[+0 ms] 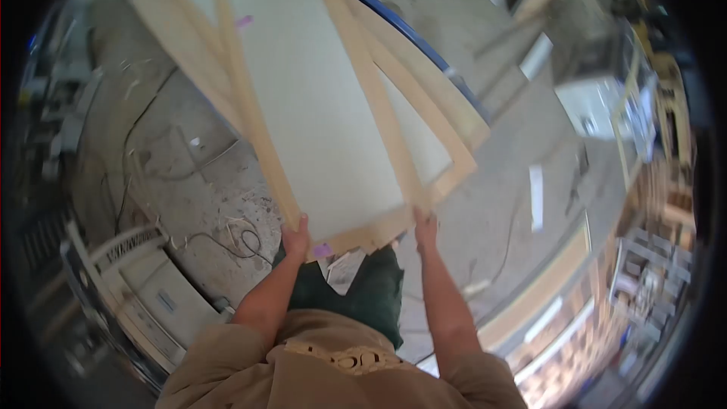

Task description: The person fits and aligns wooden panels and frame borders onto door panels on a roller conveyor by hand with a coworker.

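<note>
Panel point(310, 106) lies askew across a lower panel point(424, 136); if we pull unevenly, it could swing and scrape the one beneath. Its near corners sit in our left hand point(297, 238) and right hand point(425, 229), each pinching the edge; fingers underneath could get trapped. We count at least 2 panels, 2 hands, 2 pink tags point(322, 250).
</note>
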Available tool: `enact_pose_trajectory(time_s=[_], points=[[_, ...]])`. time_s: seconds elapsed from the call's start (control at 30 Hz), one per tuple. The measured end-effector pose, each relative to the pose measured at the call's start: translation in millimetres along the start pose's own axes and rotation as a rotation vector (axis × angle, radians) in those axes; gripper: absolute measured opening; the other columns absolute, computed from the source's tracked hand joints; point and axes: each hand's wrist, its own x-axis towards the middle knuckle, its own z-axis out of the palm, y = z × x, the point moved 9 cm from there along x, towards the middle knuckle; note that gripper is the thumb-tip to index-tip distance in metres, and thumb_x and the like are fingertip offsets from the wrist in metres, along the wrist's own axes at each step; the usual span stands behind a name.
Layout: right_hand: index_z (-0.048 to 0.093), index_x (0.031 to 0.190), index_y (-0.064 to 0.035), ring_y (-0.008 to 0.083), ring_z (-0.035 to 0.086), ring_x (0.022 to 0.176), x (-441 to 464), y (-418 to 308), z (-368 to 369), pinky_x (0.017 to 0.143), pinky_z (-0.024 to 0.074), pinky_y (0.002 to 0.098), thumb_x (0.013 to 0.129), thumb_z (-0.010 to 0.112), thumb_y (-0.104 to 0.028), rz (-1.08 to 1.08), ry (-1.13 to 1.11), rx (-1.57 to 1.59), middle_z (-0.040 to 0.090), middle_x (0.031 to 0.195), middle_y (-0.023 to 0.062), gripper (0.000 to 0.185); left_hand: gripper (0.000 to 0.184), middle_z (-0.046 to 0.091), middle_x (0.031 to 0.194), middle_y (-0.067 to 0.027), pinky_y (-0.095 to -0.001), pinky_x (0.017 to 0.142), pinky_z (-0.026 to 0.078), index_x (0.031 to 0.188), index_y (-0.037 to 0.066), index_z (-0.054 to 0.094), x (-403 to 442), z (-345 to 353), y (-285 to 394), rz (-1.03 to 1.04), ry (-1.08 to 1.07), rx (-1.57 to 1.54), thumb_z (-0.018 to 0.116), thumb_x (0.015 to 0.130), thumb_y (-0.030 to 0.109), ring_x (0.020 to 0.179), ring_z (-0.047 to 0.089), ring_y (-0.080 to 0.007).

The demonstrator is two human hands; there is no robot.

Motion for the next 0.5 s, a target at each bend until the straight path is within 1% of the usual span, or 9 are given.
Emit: enact_pose_trajectory(time_s=[0.03, 0.1, 0.13, 0.2, 0.3, 0.37, 0.4, 0.47, 0.5], points=[[0.048, 0.135, 0.0049, 0.0266, 0.057, 0.110, 11.5, 22.9, 10.2, 0.088, 0.0506, 0.0401, 0.089, 0.070, -0.044, -0.023, 0.041, 0.101, 0.060, 0.120, 0.0171, 0.070, 0.067, 0.066, 0.109, -0.0245, -0.0427, 0.091, 0.050, 0.116, -0.007, 0.055, -10.8, -10.2, 15.9, 0.030, 0.066, -0.009, 0.071, 0.085, 0.051, 0.103, 0.065, -0.0364], [0.050, 0.133, 0.0036, 0.0228, 0.061, 0.101, -6.9, -4.6, 9.7, 0.079, 0.0529, 0.0367, 0.089, 0.071, -0.040, 0.072, -0.026, 0.189, 0.062, 0.115, 0.0128, 0.065, 0.067, 0.066, 0.110, -0.0249, -0.0424, 0.091, 0.050, 0.116, -0.006, 0.057, -24.4, -22.5, 33.3, 0.061, 0.129, 0.100, 0.071, 0.085, 0.052, 0.105, 0.065, -0.0363], [0.051, 0.132, 0.0030, 0.0218, 0.061, 0.099, -15.5, -14.7, 6.5, 0.078, 0.0533, 0.0362, 0.089, 0.072, -0.038, 0.105, -0.092, 0.245, 0.062, 0.115, 0.0123, 0.063, 0.068, 0.067, 0.111, -0.0250, -0.0423, 0.091, 0.050, 0.116, -0.006, 0.058, -33.3, -24.2, 39.3, 0.071, 0.140, 0.166, 0.071, 0.085, 0.052, 0.106, 0.065, -0.0363], [0.052, 0.131, 0.0019, 0.0199, 0.062, 0.095, -32.4, -40.5, -12.6, 0.076, 0.0539, 0.0351, 0.090, 0.072, -0.035, 0.169, -0.184, 0.346, 0.062, 0.114, 0.0112, 0.059, 0.067, 0.067, 0.111, -0.0251, -0.0418, 0.091, 0.050, 0.118, -0.006, 0.059, -39.4, -17.3, 35.5, 0.088, 0.096, 0.077, 0.069, 0.086, 0.052, 0.107, 0.065, -0.0356], [0.056, 0.123, -0.0008, 0.0175, 0.062, 0.092, -45.1, -87.8, -56.6, 0.074, 0.0536, 0.0349, 0.090, 0.072, -0.028, 0.088, -0.141, 0.564, 0.063, 0.108, 0.0090, 0.045, 0.066, 0.067, 0.113, -0.0247, -0.0417, 0.092, 0.050, 0.122, -0.005, 0.059, -56.2, 6.3, 47.9, 0.142, 0.047, -0.010, 0.067, 0.088, 0.051, 0.109, 0.065, -0.0350], [0.057, 0.113, 0.0007, 0.0153, 0.063, 0.088, -61.1, -120.5, -87.2, 0.071, 0.0538, 0.0287, 0.089, 0.074, -0.021, 0.003, -0.161, 0.601, 0.063, 0.102, 0.0094, 0.037, 0.062, 0.067, 0.116, -0.0233, -0.0415, 0.094, 0.048, 0.125, -0.004, 0.058, -75.4, 18.8, 65.1, 0.152, 0.020, -0.022, 0.064, 0.092, 0.049, 0.111, 0.064, -0.0346], [0.058, 0.108, 0.0014, 0.0143, 0.063, 0.085, -67.6, -136.4, -101.2, 0.070, 0.0539, 0.0256, 0.088, 0.075, -0.018, -0.042, -0.169, 0.622, 0.063, 0.099, 0.0096, 0.033, 0.064, 0.066, 0.119, -0.0228, -0.0415, 0.096, 0.047, 0.127, -0.003, 0.057, -76.3, 28.6, 68.2, 0.147, -0.012, -0.060, 0.061, 0.093, 0.050, 0.114, 0.063, -0.0338], [0.057, 0.104, 0.0007, 0.0133, 0.060, 0.087, -88.8, -156.1, -126.8, 0.072, 0.0515, 0.0255, 0.088, 0.075, -0.018, -0.100, -0.174, 0.452, 0.063, 0.101, 0.0097, 0.031, 0.066, 0.064, 0.124, -0.0219, -0.0415, 0.099, 0.045, 0.131, -0.002, 0.055, -84.4, 44.2, 66.1, 0.136, -0.086, -0.126, 0.055, 0.095, 0.054, 0.119, 0.060, -0.0323], [0.057, 0.102, 0.0003, 0.0128, 0.059, 0.088, -100.0, -166.6, -137.6, 0.073, 0.0503, 0.0254, 0.087, 0.075, -0.017, -0.128, -0.172, 0.368, 0.063, 0.102, 0.0098, 0.030, 0.069, 0.062, 0.127, -0.0210, -0.0412, 0.100, 0.044, 0.132, -0.001, 0.054, -83.9, 54.5, 60.1, 0.096, -0.121, -0.193, 0.050, 0.096, 0.057, 0.121, 0.057, -0.0313]])
